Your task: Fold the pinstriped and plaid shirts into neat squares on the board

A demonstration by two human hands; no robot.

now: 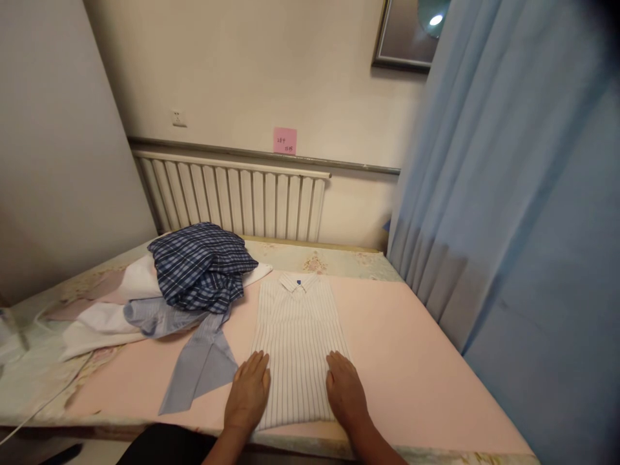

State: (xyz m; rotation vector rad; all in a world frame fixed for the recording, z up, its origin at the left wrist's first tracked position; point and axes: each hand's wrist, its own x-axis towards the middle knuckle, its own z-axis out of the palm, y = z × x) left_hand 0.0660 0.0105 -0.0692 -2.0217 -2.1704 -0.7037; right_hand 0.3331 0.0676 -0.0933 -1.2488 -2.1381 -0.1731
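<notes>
In the head view, I see a striped shirt (298,349) lying flat, buttonless side unclear to me, collar pointing away toward the radiator (232,197), on a pink sheet (402,342) spread over a floral-covered counter (339,263). The left hand (248,391) and right hand (346,391) rest along the shirt's opposite side edges near its lower end, palms down, fingers straight and close together, gripping nothing that I can see. The shirt lies between them. To its left, a dark checked garment (203,258) sits bunched on white and blue-gray clothes (201,368). A pink note (285,140) marks the wall above the radiator; a blue curtain (484,161) hangs at right.
</notes>
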